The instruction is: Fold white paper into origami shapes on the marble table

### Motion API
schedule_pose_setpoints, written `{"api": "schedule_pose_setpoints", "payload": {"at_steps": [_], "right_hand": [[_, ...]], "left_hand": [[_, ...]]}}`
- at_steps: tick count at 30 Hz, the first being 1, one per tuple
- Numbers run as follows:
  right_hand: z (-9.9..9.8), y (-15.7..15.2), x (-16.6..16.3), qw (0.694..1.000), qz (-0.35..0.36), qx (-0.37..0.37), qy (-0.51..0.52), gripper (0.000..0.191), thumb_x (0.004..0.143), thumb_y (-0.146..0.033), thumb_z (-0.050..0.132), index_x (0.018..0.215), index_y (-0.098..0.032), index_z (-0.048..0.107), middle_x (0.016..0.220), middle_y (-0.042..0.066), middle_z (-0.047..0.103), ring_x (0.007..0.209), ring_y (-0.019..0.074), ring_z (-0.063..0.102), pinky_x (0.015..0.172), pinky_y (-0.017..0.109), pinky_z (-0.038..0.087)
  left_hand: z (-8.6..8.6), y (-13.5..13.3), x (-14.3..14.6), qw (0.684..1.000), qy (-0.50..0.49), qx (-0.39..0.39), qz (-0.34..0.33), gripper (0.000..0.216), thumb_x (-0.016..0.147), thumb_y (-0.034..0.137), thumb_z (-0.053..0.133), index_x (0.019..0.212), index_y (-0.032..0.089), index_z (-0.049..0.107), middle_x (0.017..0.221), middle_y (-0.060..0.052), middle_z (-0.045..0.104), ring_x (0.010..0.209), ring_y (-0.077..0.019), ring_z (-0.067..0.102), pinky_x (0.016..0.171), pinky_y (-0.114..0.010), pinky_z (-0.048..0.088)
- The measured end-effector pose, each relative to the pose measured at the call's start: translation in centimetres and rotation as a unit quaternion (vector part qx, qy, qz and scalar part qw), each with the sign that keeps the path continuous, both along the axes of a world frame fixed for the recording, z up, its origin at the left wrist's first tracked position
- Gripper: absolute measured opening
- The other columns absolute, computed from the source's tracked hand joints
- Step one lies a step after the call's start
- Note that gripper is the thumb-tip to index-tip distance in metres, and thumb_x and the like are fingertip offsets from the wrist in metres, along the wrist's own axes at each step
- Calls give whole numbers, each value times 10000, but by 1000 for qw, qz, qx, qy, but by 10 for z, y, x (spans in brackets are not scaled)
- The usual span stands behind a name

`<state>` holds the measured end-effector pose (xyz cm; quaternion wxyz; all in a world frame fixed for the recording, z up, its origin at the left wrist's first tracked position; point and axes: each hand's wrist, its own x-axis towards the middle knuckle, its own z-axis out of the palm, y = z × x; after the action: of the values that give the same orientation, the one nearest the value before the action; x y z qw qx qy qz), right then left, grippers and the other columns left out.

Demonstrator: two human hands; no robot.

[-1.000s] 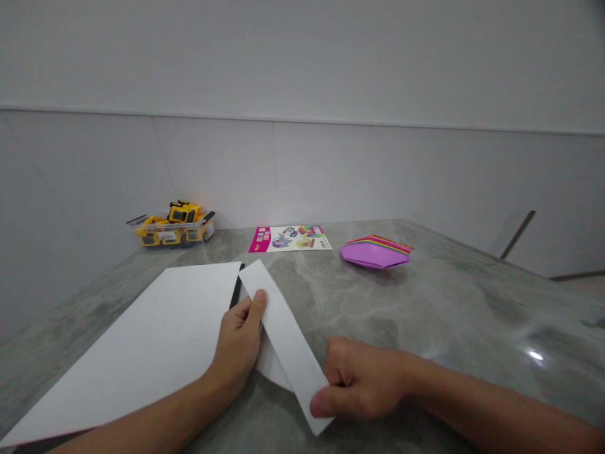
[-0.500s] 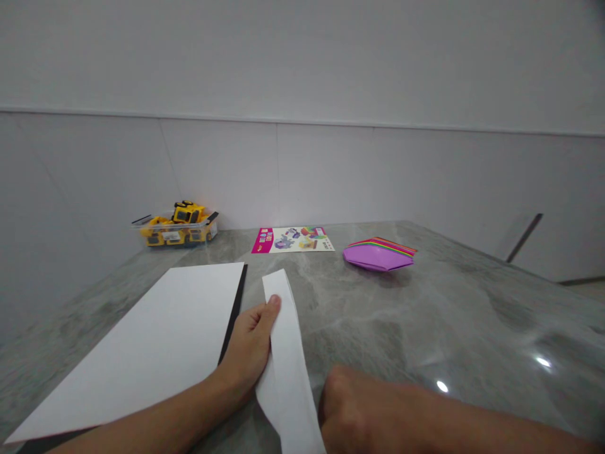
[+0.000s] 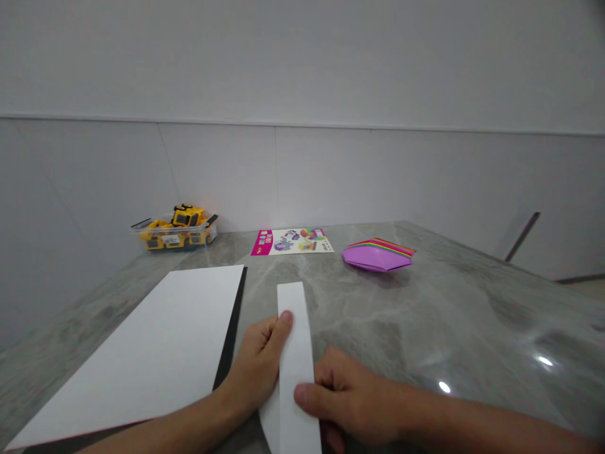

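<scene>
A folded white paper strip (image 3: 294, 334) lies lengthwise on the grey marble table (image 3: 425, 315), pointing away from me. My left hand (image 3: 258, 362) rests along the strip's left edge, thumb pressed on the paper and fingers curled. My right hand (image 3: 352, 397) pinches the strip near its lower end, thumb on top and fingers closed. To the left lies a large white sheet (image 3: 151, 343) with a black board edge (image 3: 231, 334) showing under it.
At the back of the table stand a clear tray with a yellow toy truck (image 3: 178, 228), a colourful instruction leaflet (image 3: 292, 241), and a stack of coloured origami paper (image 3: 378, 253) with purple on top. A white panelled wall runs behind.
The strip has turned from a slant to pointing straight away from me and shifted right. My right hand dropped low, then came back up with its thumb on the strip.
</scene>
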<state>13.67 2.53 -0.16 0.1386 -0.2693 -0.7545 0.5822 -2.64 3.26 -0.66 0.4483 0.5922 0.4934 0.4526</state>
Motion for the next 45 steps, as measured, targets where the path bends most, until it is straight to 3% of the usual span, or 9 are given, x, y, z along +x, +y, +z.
{"api": "schedule_pose_setpoints", "payload": {"at_steps": [5, 7, 10, 12, 18, 24, 30, 37, 45], "right_hand": [[3, -4, 2, 982, 47, 178, 34, 426, 870, -398, 441, 534, -136, 459, 472, -27, 448, 418, 41, 396, 416, 140, 316], [-1, -4, 1, 989, 37, 134, 44, 461, 858, -478, 442, 555, -134, 482, 489, -22, 456, 414, 44, 401, 405, 143, 321], [-7, -2, -2, 999, 0, -20, 43, 631, 811, -693, 345, 594, -127, 521, 496, -2, 479, 361, 57, 418, 344, 155, 328], [-6, -1, -2, 999, -7, -32, 32, 679, 798, -739, 289, 566, -136, 501, 461, -3, 462, 332, 60, 403, 319, 157, 312], [1, -2, 3, 969, 64, 235, 47, 531, 913, -477, 306, 537, -144, 477, 490, 15, 509, 465, 75, 482, 477, 171, 397], [-2, 3, 4, 999, -33, 13, 36, 621, 832, -674, 341, 562, -135, 490, 481, -3, 465, 339, 47, 387, 310, 143, 288], [3, 2, 12, 990, 29, 139, -7, 598, 899, -569, 327, 526, -133, 495, 441, -8, 457, 361, 44, 416, 358, 121, 330], [-8, 13, 8, 995, -87, 9, 42, 696, 793, -750, 323, 488, -142, 471, 388, -23, 411, 307, 44, 355, 299, 148, 241], [4, 9, 15, 989, -10, 150, -1, 652, 921, -576, 223, 518, -138, 491, 406, -19, 430, 341, 49, 399, 381, 147, 332]], "left_hand": [[-2, -3, 1, 997, -6, -16, -72, 507, 835, 581, 436, 521, 195, 340, 482, 49, 310, 438, -75, 249, 386, -217, 188], [-4, -3, 0, 997, -11, -20, -70, 501, 838, 577, 435, 530, 190, 359, 484, 46, 335, 441, -76, 270, 390, -213, 204], [-4, -4, 0, 998, -7, -21, -58, 494, 849, 577, 416, 555, 181, 385, 508, 36, 377, 467, -85, 324, 412, -209, 251], [-3, -4, -1, 998, 7, -19, -62, 497, 857, 576, 402, 558, 179, 384, 516, 35, 377, 476, -85, 330, 420, -208, 257], [1, -9, -2, 991, 35, -24, -127, 511, 874, 561, 382, 537, 178, 366, 508, 42, 346, 460, -73, 295, 407, -204, 231], [2, -10, -2, 988, 35, -27, -151, 529, 895, 553, 335, 588, 151, 491, 516, -11, 505, 465, -107, 459, 425, -205, 327], [3, -10, -4, 973, 28, -25, -227, 556, 916, 521, 328, 634, 116, 585, 569, -49, 605, 482, -116, 521, 439, -199, 361], [6, -9, -2, 967, -4, -25, -253, 591, 943, 465, 321, 696, 94, 710, 601, -63, 660, 508, -101, 527, 473, -185, 354], [9, -9, -3, 961, 11, -24, -275, 595, 944, 460, 322, 725, 97, 739, 602, -56, 644, 507, -97, 507, 475, -187, 339]]}}
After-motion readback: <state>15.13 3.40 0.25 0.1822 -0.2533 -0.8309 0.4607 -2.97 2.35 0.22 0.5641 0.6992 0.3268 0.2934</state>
